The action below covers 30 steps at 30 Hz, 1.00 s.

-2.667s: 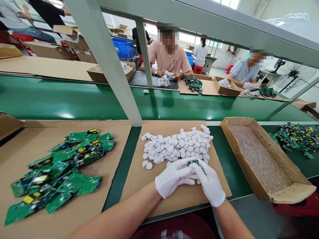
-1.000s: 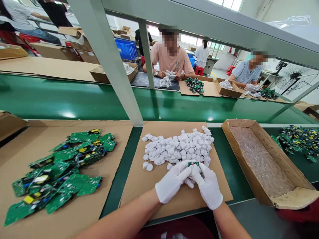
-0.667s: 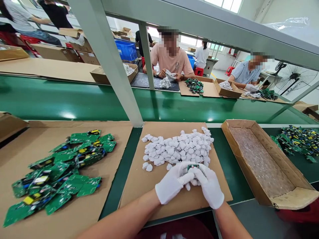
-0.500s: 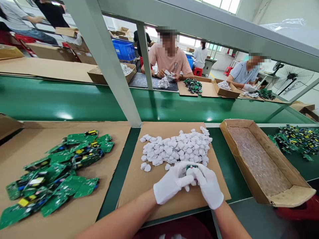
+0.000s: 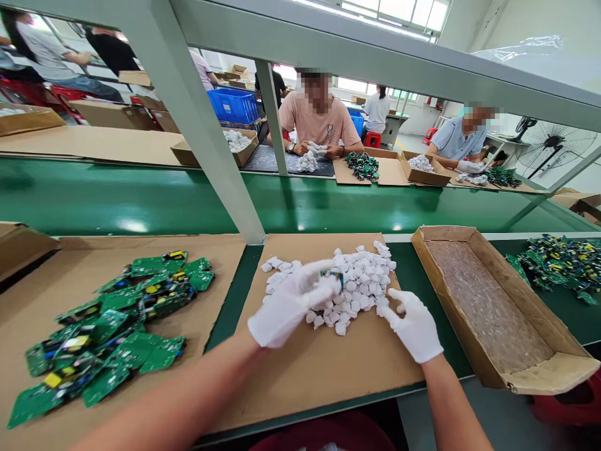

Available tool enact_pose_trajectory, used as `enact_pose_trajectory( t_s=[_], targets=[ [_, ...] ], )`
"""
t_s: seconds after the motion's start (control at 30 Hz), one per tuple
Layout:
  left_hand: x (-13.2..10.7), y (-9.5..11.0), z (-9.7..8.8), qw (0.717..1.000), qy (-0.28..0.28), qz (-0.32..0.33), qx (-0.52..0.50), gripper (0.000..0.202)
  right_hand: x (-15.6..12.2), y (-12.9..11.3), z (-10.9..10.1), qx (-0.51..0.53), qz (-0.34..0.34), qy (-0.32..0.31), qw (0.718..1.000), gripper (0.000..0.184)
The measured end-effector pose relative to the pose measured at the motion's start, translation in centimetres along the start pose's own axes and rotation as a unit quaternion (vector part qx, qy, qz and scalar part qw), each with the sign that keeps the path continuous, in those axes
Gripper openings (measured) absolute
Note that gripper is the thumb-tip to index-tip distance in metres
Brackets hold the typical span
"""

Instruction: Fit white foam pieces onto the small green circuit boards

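Note:
My left hand [image 5: 286, 304], in a white glove, is raised over the cardboard sheet [image 5: 323, 357] and pinches a small white part with a green board [image 5: 334, 278] in it. My right hand [image 5: 413, 322], also gloved, rests with spread fingers at the right edge of the pile of small white parts [image 5: 347, 285] and holds nothing. The pile lies at the far half of the cardboard sheet.
A heap of green circuit boards [image 5: 113, 326] lies on cardboard at the left. An open cardboard box [image 5: 498, 313] lined with plastic stands at the right, with more circuit boards [image 5: 558, 263] beyond it. A grey frame post [image 5: 206, 125] rises ahead. Other people sit across the green conveyor [image 5: 141, 200].
My hands were together at the near edge of the pile, both on the part. They have separated: the left hand lifted left with the part, the right hand let go and moved to the pile.

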<state>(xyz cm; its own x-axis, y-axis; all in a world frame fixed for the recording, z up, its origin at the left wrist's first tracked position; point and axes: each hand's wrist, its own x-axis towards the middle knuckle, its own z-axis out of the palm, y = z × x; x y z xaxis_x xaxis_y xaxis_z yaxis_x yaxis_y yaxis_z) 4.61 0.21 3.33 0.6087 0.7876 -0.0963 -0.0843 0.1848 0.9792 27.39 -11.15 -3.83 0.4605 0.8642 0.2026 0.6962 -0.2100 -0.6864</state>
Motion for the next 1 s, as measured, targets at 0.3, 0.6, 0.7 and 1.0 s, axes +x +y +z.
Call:
enact_pose_trajectory(
  t_s=[0.3, 0.6, 0.7, 1.0],
  targets=[
    [15.4, -0.1, -8.2, 0.947, 0.172, 0.021, 0.27, 0.07, -0.7, 0.3, 1.5, -0.145, -0.126, 0.03, 0.981, 0.012],
    [21.2, -1.8, -11.3, 0.893, 0.228, -0.035, 0.387, 0.034, -0.4, 0.9, 0.3, -0.067, -0.097, -0.049, 0.992, 0.022],
    [20.5, -1.3, -12.0, 0.891, 0.216, -0.026, 0.399, 0.035, -0.3, 0.8, 0.4, -0.078, -0.108, -0.062, 0.989, 0.022],
    [7.3, -0.2, -13.3, 0.933, 0.084, 0.058, 0.345, 0.041, -0.5, 1.7, 1.0, -0.124, -0.152, 0.018, 0.98, 0.025]
  ],
)
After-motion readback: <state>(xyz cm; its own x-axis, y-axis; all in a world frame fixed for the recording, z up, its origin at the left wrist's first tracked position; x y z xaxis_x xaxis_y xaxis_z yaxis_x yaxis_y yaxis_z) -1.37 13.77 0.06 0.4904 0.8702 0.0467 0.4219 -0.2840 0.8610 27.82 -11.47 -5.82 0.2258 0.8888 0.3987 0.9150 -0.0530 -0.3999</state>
